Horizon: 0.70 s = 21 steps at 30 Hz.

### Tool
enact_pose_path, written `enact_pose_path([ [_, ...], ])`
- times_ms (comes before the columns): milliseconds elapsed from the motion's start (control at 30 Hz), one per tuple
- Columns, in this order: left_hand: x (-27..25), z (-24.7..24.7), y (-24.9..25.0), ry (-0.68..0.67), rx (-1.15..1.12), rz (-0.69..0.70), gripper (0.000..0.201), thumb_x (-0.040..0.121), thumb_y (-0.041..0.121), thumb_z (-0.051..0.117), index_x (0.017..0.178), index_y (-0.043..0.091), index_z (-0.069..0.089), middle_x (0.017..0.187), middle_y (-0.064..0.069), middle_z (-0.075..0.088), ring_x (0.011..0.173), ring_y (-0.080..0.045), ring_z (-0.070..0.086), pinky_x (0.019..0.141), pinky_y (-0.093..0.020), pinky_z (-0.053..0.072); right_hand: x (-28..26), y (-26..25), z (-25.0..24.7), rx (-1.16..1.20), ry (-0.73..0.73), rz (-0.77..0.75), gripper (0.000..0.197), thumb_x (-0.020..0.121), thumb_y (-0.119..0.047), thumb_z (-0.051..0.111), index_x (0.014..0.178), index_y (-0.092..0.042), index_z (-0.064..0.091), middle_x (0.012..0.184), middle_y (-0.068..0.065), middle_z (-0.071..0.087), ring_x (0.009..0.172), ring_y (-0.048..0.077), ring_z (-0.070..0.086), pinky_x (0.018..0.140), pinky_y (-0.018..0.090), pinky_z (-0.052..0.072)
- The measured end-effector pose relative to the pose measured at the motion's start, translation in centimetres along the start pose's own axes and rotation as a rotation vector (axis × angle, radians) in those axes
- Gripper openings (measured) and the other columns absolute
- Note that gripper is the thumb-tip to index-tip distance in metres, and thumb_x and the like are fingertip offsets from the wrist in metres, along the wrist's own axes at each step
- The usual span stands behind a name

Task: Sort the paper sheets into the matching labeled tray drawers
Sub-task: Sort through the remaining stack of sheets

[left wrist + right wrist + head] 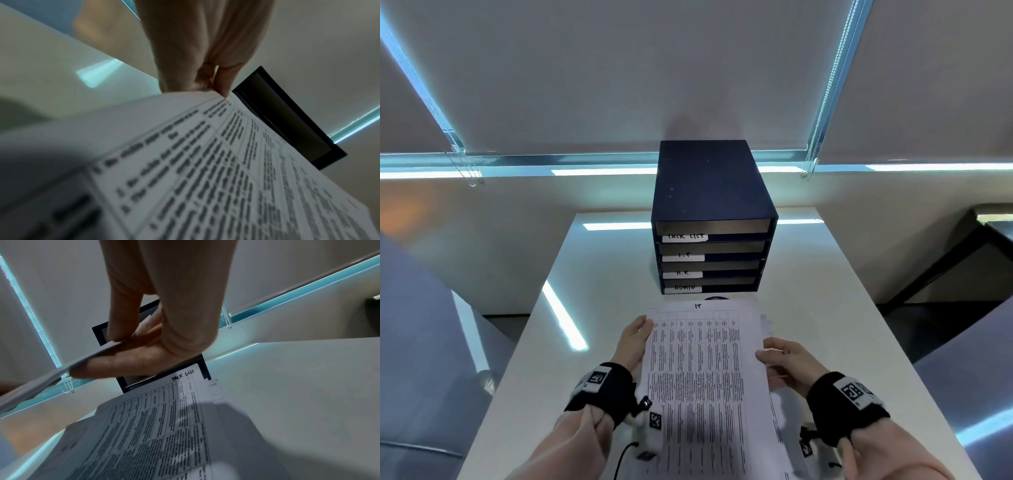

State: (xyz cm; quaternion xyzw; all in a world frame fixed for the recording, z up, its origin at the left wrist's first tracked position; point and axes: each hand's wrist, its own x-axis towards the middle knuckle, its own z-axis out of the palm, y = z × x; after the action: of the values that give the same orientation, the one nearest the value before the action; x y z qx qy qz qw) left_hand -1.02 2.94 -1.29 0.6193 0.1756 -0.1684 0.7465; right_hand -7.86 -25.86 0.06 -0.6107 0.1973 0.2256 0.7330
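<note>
A person lifts a white printed paper sheet headed "IT" (pixel 698 359) clear of the white tabletop (pixel 825 308), the left hand (pixel 635 337) pinching its left edge and the right hand (pixel 787 363) pinching its right edge between thumb and curled fingers (pixel 115 365). Holding both long edges seems meant to keep the thin page flat and its handwritten heading readable against the labels ahead. Beneath it, near the tabletop's front edge, lies a loose stack of white printed sheets (pixel 164 426), the top one marked "TASK LIST", evidently left there as the pile still to be sorted. At the middle of the tabletop's far edge stands a dark navy four-tier tray cabinet (pixel 712 192), its open fronts turned toward the person so that the white label strips reading TASK LIST, I.T, H.R. and ADMIN can be seen. The raised sheet's top edge points at the cabinet; judging by its heading, it belongs in the second tray from the top, labelled I.T (pixel 732 257).
</note>
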Motion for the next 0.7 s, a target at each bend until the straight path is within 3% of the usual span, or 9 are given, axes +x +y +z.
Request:
enact_pose_path([
  [100,-0.5,0.3,-0.1,-0.007,0.02,0.02,0.02,0.101,0.006,0.037,0.099,0.005,0.057,0.096,-0.018,0.065,0.067,-0.015,0.07,0.062,-0.024,0.057,-0.1,0.3,-0.4,-0.011,0.01,0.018,0.01,0.083,-0.003,0.067,0.091,-0.006,0.062,0.081,0.017,0.059,0.047,0.019,0.053,0.046,0.023,0.049],
  [167,-0.5,0.4,-0.2,-0.01,0.004,0.011,0.021,0.101,0.005,0.037,0.094,0.008,0.057,0.09,-0.013,0.065,0.061,-0.01,0.07,0.056,-0.021,0.056,0.0,0.3,-0.4,-0.012,0.018,0.022,0.012,0.084,-0.003,0.067,0.094,-0.006,0.062,0.087,0.019,0.059,0.05,0.02,0.054,0.047,0.024,0.05],
  [267,-0.4,0.4,-0.4,0.008,0.005,0.008,0.019,0.101,0.007,0.038,0.102,0.004,0.057,0.097,-0.015,0.066,0.071,-0.016,0.069,0.065,-0.027,0.057,0.1,0.4,-0.3,0.026,0.033,0.03,0.012,0.085,-0.006,0.065,0.097,-0.007,0.061,0.083,0.018,0.061,0.051,0.02,0.054,0.046,0.023,0.045],
  [367,-0.3,0.9,0.5,0.029,0.016,-0.001,0.02,0.101,0.008,0.038,0.1,0.003,0.058,0.096,-0.017,0.066,0.08,-0.024,0.065,0.075,-0.034,0.053,-0.4,1.0,0.3,0.043,0.037,0.043,0.022,0.078,-0.01,0.072,0.093,-0.01,0.056,0.062,0.003,0.052,0.043,0.014,0.044,0.041,0.021,0.036],
  [467,1.0,1.6,2.2,0.056,0.028,0.007,0.021,0.101,0.007,0.038,0.095,0.004,0.058,0.102,-0.023,0.065,0.087,-0.03,0.063,0.089,-0.047,0.051,-1.8,1.5,1.7,-0.042,0.018,-0.007,0.017,0.092,0.005,0.053,0.1,-0.01,0.053,0.057,-0.003,0.056,0.045,0.012,0.05,0.045,0.02,0.041],
  [533,2.6,2.0,3.6,0.097,0.069,0.01,0.019,0.1,0.007,0.039,0.104,0.0,0.056,0.109,-0.026,0.063,0.093,-0.032,0.061,0.096,-0.051,0.047,-2.3,1.1,2.0,-0.067,0.05,-0.06,0.023,0.094,0.01,0.044,0.112,-0.003,0.051,0.077,0.004,0.065,0.069,0.018,0.058,0.059,0.021,0.047],
  [567,3.4,2.4,4.3,0.106,0.089,0.0,0.021,0.1,0.007,0.039,0.111,-0.003,0.054,0.107,-0.025,0.063,0.09,-0.031,0.06,0.092,-0.048,0.049,-2.1,0.6,2.0,-0.039,0.089,-0.081,0.025,0.094,0.012,0.043,0.115,0.002,0.051,0.094,0.013,0.068,0.077,0.021,0.062,0.062,0.021,0.051],
  [633,4.5,3.3,5.6,0.08,0.122,-0.025,0.027,0.099,0.01,0.041,0.118,-0.005,0.052,0.093,-0.017,0.063,0.077,-0.027,0.058,0.072,-0.036,0.049,-1.1,-0.5,1.2,0.031,0.143,-0.082,0.028,0.093,0.014,0.043,0.115,0.001,0.055,0.112,0.026,0.065,0.074,0.023,0.068,0.064,0.023,0.057],
  [700,5.0,4.2,6.7,0.03,0.129,-0.048,0.024,0.099,0.014,0.045,0.116,0.001,0.054,0.084,-0.01,0.063,0.07,-0.022,0.056,0.066,-0.032,0.046,0.5,-1.7,0.3,0.043,0.209,-0.057,0.029,0.092,0.012,0.045,0.112,-0.007,0.057,0.122,0.036,0.056,0.083,0.036,0.068,0.079,0.035,0.056],
])
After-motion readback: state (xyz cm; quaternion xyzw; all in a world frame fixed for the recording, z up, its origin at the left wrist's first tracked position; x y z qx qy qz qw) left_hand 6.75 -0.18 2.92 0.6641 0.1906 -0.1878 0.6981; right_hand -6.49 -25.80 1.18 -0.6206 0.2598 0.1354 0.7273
